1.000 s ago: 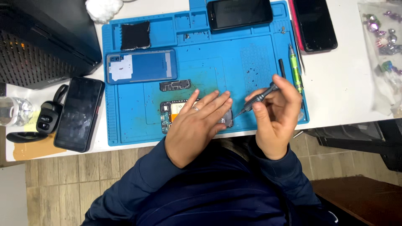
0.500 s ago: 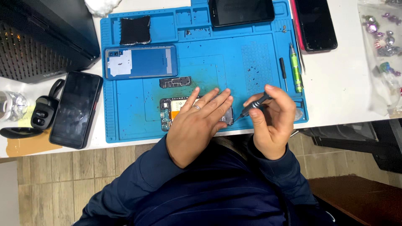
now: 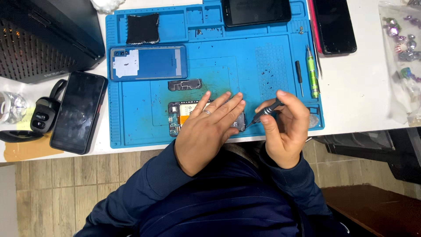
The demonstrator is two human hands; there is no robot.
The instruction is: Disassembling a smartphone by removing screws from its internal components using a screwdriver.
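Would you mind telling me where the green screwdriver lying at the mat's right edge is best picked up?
Probably at mid-barrel, pinched across its width from above. The green screwdriver lies flat, lengthwise up the blue mat, with a thin black tool close on its left, so the right side offers more room.

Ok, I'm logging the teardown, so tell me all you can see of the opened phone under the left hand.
The opened phone lies flat near the front edge of the blue work mat, long side across. Its back is off: a dark frame, a circuit board at its left end and a pale orange-marked part show. The left hand lies flat over most of it. The right hand holds a dark screwdriver, tip at the phone's right end.
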